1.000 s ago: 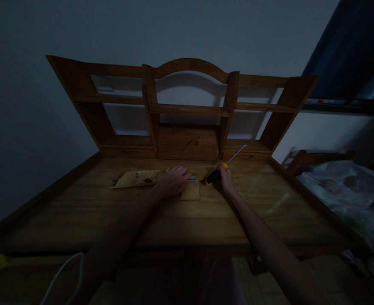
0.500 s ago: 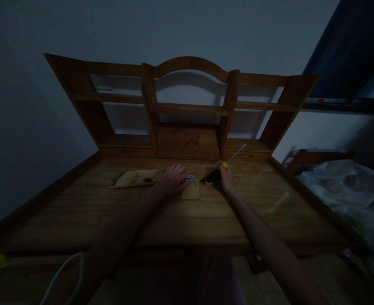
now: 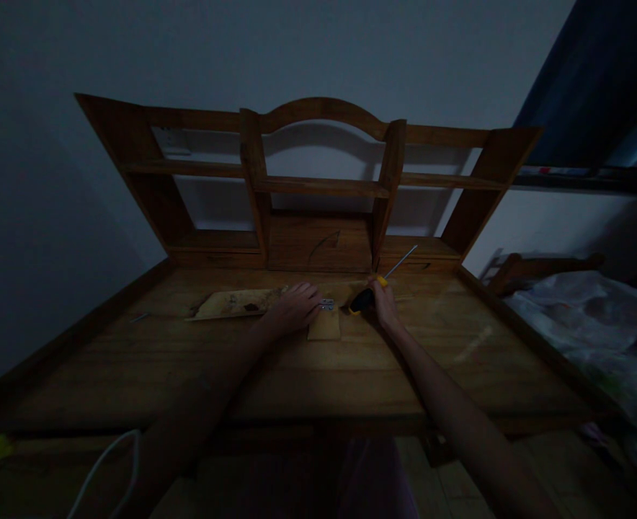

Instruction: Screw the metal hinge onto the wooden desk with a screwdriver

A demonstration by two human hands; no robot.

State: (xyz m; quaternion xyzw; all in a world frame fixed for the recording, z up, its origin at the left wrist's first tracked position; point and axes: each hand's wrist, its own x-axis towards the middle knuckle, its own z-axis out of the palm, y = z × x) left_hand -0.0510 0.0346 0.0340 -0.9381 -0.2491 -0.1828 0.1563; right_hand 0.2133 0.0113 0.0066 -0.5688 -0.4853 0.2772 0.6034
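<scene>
In the middle of the desk, my left hand [image 3: 295, 306] is closed over one end of a small metal hinge [image 3: 327, 305]. Its fingertips press the hinge down, and part of it is hidden under them. Just below the hinge a small, light wood block [image 3: 323, 329] lies flat on the desktop. To the right, my right hand [image 3: 386, 306] grips a screwdriver [image 3: 360, 301] with a black and yellow handle. The screwdriver is turned so that its metal shaft points away, up and to the right, clear of the hinge.
A rough, broken wood board [image 3: 226, 304] lies left of my left hand. Farther left is a thin metal piece [image 3: 139, 317]. A wooden shelf unit [image 3: 321, 187] stands along the back of the desk [image 3: 318, 389]. Plastic-covered things [image 3: 583, 317] sit beyond the right edge.
Almost nothing differs. My left hand has shifted very slightly to the right over the hinge, and the right hand keeps the screwdriver in the same pose.
</scene>
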